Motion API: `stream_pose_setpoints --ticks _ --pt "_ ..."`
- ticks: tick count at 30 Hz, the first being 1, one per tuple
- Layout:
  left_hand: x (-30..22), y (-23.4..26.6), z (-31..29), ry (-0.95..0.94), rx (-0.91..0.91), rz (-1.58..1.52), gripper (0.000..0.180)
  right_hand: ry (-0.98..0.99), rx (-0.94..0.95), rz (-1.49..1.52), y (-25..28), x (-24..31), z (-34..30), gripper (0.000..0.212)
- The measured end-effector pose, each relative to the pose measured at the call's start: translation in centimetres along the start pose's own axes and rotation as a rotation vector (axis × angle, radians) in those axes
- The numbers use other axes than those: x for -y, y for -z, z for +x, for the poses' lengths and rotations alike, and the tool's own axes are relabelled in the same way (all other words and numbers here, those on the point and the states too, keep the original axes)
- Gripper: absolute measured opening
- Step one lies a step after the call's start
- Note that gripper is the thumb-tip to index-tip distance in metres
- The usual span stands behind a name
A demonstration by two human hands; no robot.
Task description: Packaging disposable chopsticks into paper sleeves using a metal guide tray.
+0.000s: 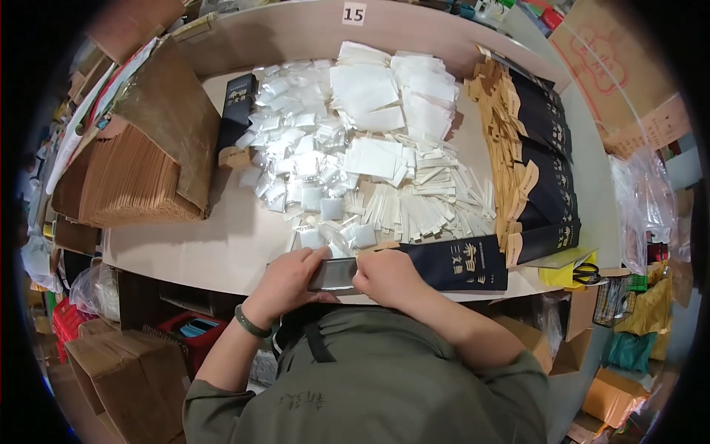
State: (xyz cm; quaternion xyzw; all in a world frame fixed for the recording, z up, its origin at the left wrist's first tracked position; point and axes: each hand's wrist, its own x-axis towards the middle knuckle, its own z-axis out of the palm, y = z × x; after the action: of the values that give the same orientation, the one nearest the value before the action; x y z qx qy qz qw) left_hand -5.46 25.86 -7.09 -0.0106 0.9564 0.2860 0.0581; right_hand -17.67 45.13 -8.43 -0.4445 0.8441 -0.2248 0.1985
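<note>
At the near table edge I hold a flat, glossy dark-grey packet (334, 274) between both hands. My left hand (287, 277) grips its left end, fingers closed round it. Closed in a fist, my right hand (388, 277) grips the right end. Just right of that hand lies a flat navy sleeve (462, 263) with pale print; whether it joins the grey packet is hidden. Beyond my hands, small white pads in clear film (307, 166) lie heaped. Beside them are white paper packets (366, 89) and many narrow white paper strips (414, 211).
A cardboard box of stacked brown card (133, 170) stands at the left. More navy sleeves (543, 148) with tan ends are piled along the right. Black-handled scissors (586, 274) rest by a yellow holder (560, 275) at the right edge. A raised panel (281, 33) bounds the back.
</note>
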Motion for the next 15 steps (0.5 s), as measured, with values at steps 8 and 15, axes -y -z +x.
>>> stream_pose_setpoints --ticks 8,15 --pt "2.9 -0.6 9.1 -0.096 -0.395 0.145 0.040 -0.303 -0.190 -0.167 4.6 -7.4 2.1 0.025" --pt "2.1 0.7 7.7 0.055 -0.555 -0.182 0.014 -0.254 -0.217 -0.087 4.3 -9.4 1.4 0.020"
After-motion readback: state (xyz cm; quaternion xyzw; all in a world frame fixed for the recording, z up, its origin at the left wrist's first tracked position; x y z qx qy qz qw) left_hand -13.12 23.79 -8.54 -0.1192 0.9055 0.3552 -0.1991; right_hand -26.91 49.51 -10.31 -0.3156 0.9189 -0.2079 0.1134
